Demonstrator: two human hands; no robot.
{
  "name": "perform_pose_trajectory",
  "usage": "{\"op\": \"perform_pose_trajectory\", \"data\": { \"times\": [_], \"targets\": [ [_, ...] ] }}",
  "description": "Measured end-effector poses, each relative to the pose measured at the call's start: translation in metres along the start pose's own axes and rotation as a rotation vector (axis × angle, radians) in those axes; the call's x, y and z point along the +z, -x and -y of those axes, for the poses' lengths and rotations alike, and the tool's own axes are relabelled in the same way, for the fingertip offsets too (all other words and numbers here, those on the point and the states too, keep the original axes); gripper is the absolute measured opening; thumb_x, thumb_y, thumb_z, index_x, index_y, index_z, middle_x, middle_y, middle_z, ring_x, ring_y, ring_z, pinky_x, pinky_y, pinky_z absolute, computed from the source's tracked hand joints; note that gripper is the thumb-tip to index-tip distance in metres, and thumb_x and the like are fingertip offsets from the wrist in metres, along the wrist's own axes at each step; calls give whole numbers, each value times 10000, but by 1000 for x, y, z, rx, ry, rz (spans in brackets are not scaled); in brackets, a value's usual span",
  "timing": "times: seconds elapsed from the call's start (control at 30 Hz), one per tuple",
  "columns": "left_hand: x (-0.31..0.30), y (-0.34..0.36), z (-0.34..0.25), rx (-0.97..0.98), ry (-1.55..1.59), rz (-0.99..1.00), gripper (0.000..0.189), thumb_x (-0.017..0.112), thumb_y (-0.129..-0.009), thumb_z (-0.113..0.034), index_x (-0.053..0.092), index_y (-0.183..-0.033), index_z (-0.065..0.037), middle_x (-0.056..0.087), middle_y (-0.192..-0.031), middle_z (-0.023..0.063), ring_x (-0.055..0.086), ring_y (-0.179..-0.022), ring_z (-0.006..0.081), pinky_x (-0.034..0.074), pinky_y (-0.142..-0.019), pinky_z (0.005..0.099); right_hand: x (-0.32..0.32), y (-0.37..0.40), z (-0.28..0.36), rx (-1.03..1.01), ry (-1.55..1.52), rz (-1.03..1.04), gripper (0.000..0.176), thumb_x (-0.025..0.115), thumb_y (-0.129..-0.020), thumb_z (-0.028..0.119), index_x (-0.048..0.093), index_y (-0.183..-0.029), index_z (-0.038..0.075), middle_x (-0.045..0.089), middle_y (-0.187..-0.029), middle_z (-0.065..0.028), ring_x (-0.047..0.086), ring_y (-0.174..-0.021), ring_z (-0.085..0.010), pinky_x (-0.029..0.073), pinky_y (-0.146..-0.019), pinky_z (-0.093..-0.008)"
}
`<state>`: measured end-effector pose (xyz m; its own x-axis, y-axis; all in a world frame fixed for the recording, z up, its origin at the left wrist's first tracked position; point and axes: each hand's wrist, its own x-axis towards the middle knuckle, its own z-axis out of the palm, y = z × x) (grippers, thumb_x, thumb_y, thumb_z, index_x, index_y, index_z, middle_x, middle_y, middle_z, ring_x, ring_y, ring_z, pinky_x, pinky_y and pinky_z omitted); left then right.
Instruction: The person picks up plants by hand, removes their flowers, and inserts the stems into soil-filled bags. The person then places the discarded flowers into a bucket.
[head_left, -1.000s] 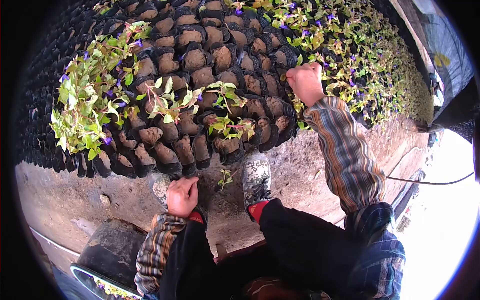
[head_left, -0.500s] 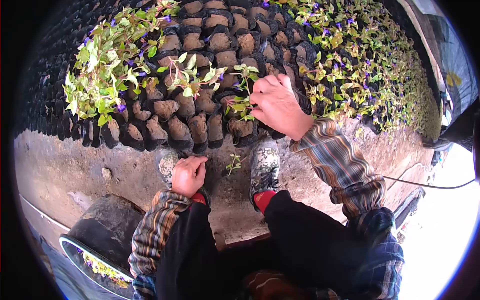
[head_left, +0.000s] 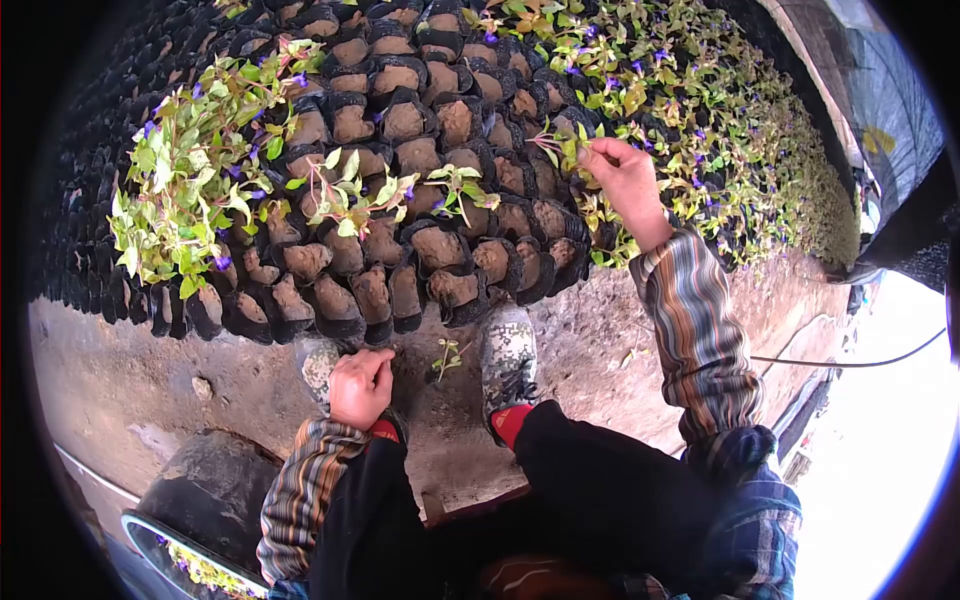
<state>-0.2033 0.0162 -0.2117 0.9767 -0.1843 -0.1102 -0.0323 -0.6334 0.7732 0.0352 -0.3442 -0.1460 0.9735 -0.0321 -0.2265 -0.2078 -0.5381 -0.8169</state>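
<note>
My right hand (head_left: 625, 178) reaches out over the bed of black soil-filled nursery bags (head_left: 440, 245) and grips a small green seedling (head_left: 562, 146) by its stem, at the edge of the planted patch. My left hand (head_left: 360, 387) rests closed on my left knee, just above my left shoe (head_left: 318, 362); nothing shows in it. My right shoe (head_left: 508, 360) stands on the bare dirt against the front row of bags. A loose sprig (head_left: 447, 355) lies on the ground between my feet.
Seedlings with purple flowers (head_left: 190, 190) fill bags at left, and a dense planted patch (head_left: 720, 120) spreads to the right. A black tub (head_left: 215, 500) holding cuttings sits by my left leg. A thin cable (head_left: 850, 360) runs over the dirt at right.
My right hand has moved from the front bags up and to the right, now holding a seedling at the planted patch. The front bag that had a seedling now shows bare soil. My left hand stayed.
</note>
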Motion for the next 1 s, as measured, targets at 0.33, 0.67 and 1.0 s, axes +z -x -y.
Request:
{"op": "perform_pose_trajectory", "data": {
  "times": [0.33, 0.67, 1.0],
  "targets": [
    [0, -2, -1, 2, -22, 24, 125, 653, -768, -21, 685, -881, -61, 640, -757, 110, 614, -700, 311, 466, -659, 389, -20, -58, -32, -42, 846, -237, 173, 622, -818, 291, 745, -839, 170, 706, -746, -49, 656, -768, -246, 314, -906, -401],
    [1, -4, 1, -12, -19, 50, 138, 666, -749, -13, 688, -876, -62, 645, -747, 104, 624, -681, 294, 464, -642, 379, -11, -75, -37, 1, 912, -85, 152, 618, -814, 265, 737, -841, 176, 700, -758, -73, 650, -751, -279, 322, -886, -436],
    [3, -4, 2, -11, -26, 31, 120, 661, -761, -29, 687, -873, -62, 661, -773, 93, 621, -689, 287, 471, -649, 375, 18, -53, -10, -514, 860, -436, 152, 726, -775, 253, 727, -901, 168, 669, -925, -11, 590, -983, -231, 322, -961, -450]
  ]
}}
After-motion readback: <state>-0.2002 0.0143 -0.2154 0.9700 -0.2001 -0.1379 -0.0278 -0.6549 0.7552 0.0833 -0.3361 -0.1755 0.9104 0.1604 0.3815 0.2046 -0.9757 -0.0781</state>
